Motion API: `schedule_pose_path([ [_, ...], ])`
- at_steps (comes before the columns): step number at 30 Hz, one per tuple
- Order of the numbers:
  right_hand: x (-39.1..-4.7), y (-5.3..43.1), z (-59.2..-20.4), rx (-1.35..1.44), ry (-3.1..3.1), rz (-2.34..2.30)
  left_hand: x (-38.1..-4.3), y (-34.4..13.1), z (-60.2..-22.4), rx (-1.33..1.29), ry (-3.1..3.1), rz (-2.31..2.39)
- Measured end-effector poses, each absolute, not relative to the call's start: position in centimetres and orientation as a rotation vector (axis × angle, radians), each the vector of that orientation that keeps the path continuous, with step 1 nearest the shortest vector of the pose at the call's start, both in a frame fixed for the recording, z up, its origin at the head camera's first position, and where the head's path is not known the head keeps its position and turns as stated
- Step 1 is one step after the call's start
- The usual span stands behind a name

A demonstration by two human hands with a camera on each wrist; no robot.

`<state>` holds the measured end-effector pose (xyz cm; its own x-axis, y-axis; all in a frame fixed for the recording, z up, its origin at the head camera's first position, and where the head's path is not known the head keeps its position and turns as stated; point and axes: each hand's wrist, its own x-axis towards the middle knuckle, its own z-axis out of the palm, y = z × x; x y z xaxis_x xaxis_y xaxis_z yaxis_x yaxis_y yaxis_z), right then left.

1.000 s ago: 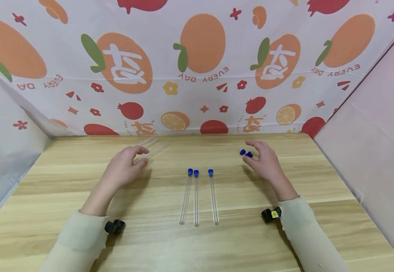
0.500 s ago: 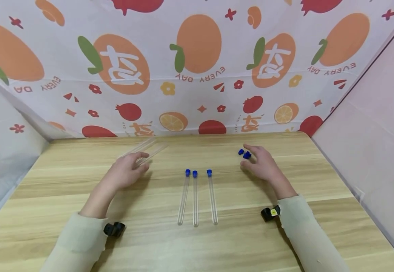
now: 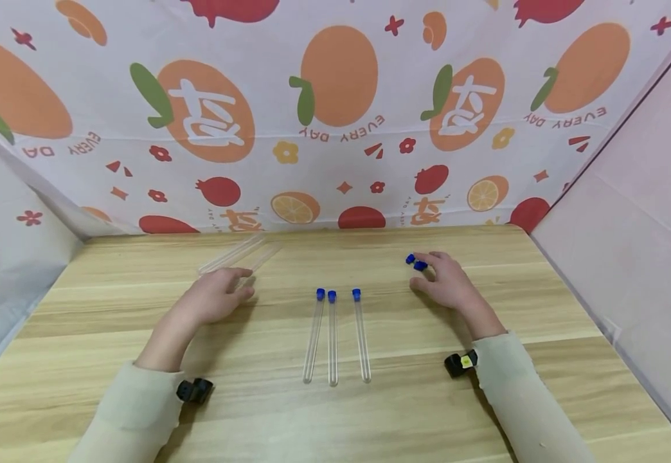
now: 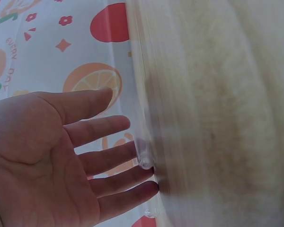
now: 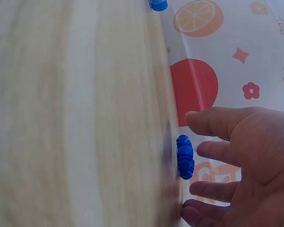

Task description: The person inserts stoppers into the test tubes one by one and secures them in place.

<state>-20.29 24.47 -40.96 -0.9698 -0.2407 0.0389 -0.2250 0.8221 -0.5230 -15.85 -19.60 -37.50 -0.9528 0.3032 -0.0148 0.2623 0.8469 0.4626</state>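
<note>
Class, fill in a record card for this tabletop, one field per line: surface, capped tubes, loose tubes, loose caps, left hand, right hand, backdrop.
Surface: wood-grain table
Capped tubes: three clear tubes, lying down, blue caps at their far ends
Loose tubes: uncapped clear tubes near the left hand; exact count unclear
Loose caps: small blue cluster by the right hand
Left hand: open, holding nothing
Right hand: open, holding nothing
Backdrop: white fruit-print cloth
</note>
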Motion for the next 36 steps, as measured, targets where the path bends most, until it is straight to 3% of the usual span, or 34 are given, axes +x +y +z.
schedule_pose_path([
  [36,-20.99,24.72,-41.27,-0.306,2.974,-0.831,-15.91,-19.95,-37.17,0.276,3.009,0.659],
])
